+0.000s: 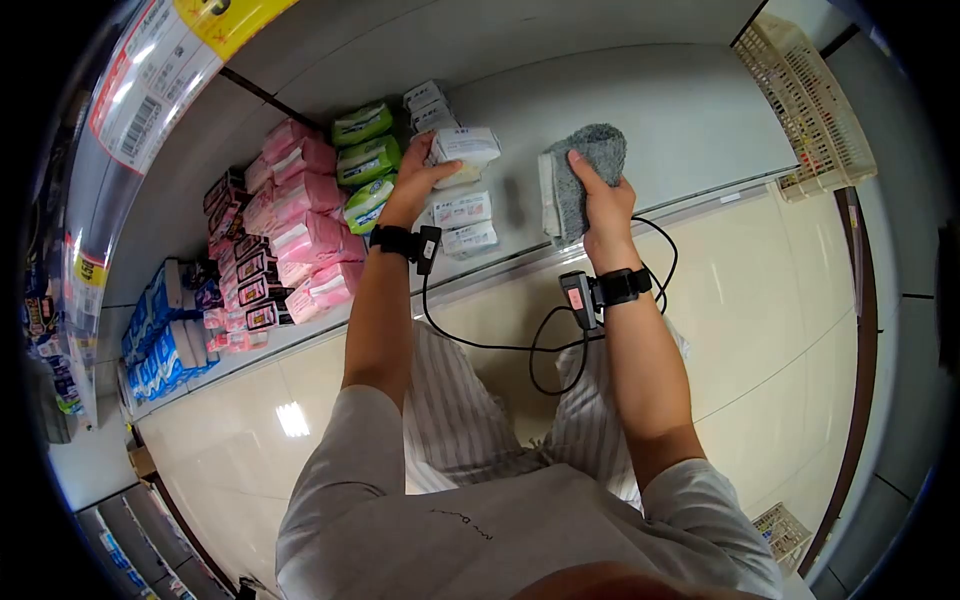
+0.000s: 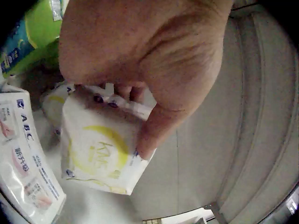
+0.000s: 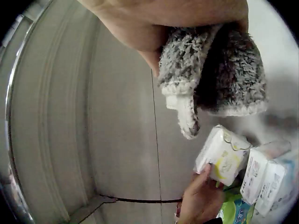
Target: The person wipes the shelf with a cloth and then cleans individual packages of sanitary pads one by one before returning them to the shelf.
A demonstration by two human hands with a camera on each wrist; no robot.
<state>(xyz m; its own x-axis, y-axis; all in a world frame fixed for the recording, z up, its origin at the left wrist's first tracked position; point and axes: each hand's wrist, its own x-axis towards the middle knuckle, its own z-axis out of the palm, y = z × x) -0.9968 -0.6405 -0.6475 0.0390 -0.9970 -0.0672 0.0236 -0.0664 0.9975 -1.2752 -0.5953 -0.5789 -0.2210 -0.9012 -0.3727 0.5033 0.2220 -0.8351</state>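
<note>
My left hand (image 1: 420,178) grips a white pack of sanitary pads (image 1: 470,143) over the shelf. A yellow ring design shows on that pack (image 2: 100,144) in the left wrist view, with the thumb along its side. My right hand (image 1: 608,212) holds a folded grey fluffy cloth (image 1: 604,146) with a pale edge, thumb on top. In the right wrist view the cloth (image 3: 240,74) hangs in folds below the palm. White packs (image 1: 462,210) lie on the shelf just in front of the left hand, and green packs (image 1: 368,160) sit to its left.
Pink packs (image 1: 305,200) and blue packs (image 1: 165,340) fill the shelf's left part. A cream plastic basket (image 1: 800,100) stands at the shelf's right end. A black cable (image 1: 500,348) runs between both wrist cameras. A price-label strip (image 1: 150,90) hangs close at upper left.
</note>
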